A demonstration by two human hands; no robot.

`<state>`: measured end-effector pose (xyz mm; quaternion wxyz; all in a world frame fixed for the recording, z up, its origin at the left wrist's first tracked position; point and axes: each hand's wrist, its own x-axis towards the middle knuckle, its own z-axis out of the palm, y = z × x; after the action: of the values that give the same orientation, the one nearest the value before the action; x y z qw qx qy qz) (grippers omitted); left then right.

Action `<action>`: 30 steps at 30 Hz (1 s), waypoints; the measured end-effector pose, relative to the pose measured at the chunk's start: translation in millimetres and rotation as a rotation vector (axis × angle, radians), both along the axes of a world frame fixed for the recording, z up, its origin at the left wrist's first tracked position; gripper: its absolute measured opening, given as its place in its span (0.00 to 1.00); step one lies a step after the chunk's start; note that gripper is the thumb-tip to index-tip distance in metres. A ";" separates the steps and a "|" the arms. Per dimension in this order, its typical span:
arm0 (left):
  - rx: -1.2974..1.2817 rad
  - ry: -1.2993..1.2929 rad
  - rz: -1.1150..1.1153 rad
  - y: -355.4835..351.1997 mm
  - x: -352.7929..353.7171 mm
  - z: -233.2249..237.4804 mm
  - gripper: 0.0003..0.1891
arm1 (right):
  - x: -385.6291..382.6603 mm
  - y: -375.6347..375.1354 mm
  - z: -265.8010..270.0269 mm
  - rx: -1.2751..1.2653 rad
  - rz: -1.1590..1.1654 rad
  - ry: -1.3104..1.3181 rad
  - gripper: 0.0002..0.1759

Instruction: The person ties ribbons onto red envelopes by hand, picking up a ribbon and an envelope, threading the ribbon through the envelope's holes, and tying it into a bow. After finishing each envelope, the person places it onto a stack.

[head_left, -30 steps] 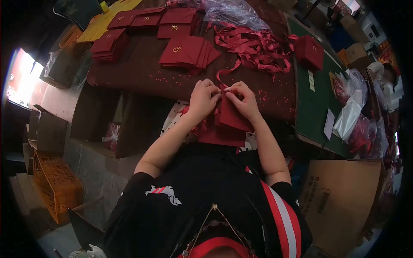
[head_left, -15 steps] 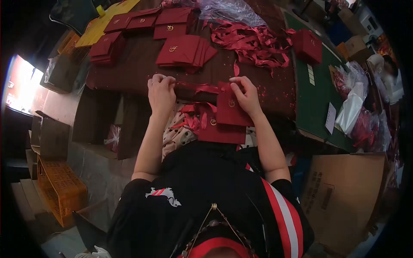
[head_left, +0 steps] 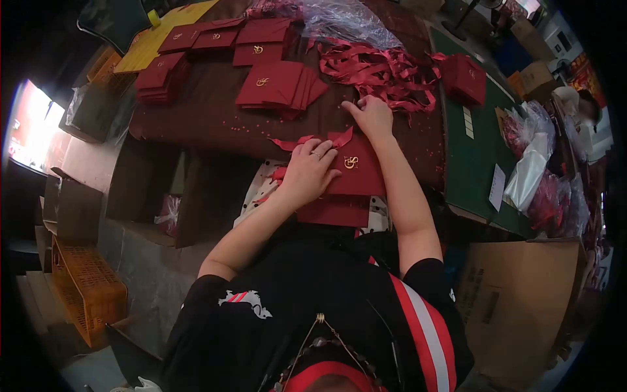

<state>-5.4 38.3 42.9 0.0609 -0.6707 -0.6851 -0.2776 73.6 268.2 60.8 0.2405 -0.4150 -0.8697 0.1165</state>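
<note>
A dark red paper bag (head_left: 361, 171) with a gold emblem lies at the table's near edge, over my lap. My left hand (head_left: 307, 171) rests on its upper left part, fingers spread and lying over a red ribbon (head_left: 343, 138) at the bag's top edge. Another red bag (head_left: 333, 213) lies beneath it on my lap. My right hand (head_left: 373, 121) is above the bag, beside the heap of red ribbons (head_left: 385, 72). Its thumb stands apart from the bent fingers, and no held thing shows.
Stacked red bags (head_left: 277, 85) and further stacks lie on the brown-covered table (head_left: 215, 117). Clear plastic (head_left: 353, 23) lies behind the ribbons. To the right is a green board (head_left: 467, 176) bearing a red bag block (head_left: 462, 80). Cardboard boxes (head_left: 516, 307) and an orange crate (head_left: 88, 291) flank me.
Both hands have let go of the stretched ribbon. My left hand has come right and down onto the bag, while my right hand has moved up from the bag toward the ribbon heap.
</note>
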 end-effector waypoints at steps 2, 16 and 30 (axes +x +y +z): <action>0.023 0.022 0.011 3.2 -4.3 -4.0 0.24 | -8.9 9.7 -14.7 0.070 0.010 -0.082 0.18; 0.291 -0.047 0.083 39.5 -46.3 -1.0 0.15 | 46.3 -68.9 10.2 -0.311 0.416 0.384 0.11; 0.048 -0.415 0.389 9.9 -2.4 -6.1 0.27 | 43.8 -84.9 -18.2 0.026 0.459 0.498 0.06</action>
<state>-7.8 48.2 36.8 -0.0124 -0.4540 -0.7919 -0.4083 117.4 183.3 42.6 0.4182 -0.1639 -0.8565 0.2541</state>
